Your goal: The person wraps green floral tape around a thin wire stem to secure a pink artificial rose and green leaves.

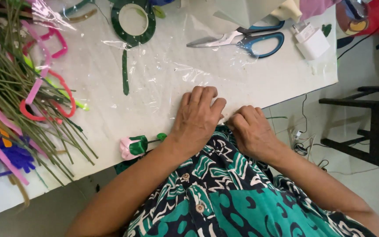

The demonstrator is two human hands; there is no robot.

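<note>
The left hand [197, 117] is laid palm-down on the clear plastic sheet [172, 72] at the near edge of the white table [286, 74], fingers pressed together and curled over the edge. Just beside it, the right hand [252, 131] is curled at the same edge; whether anything is pinched there cannot be told, as the fingertips are hidden. A pink flower bud [130, 147] lies near the left wrist. Blue-handled scissors [242, 40] lie well apart, beyond the sheet.

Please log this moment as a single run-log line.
left hand: flat on table edge | right hand: curled beside it, contents hidden | near: pink rosebud, scissors
</note>
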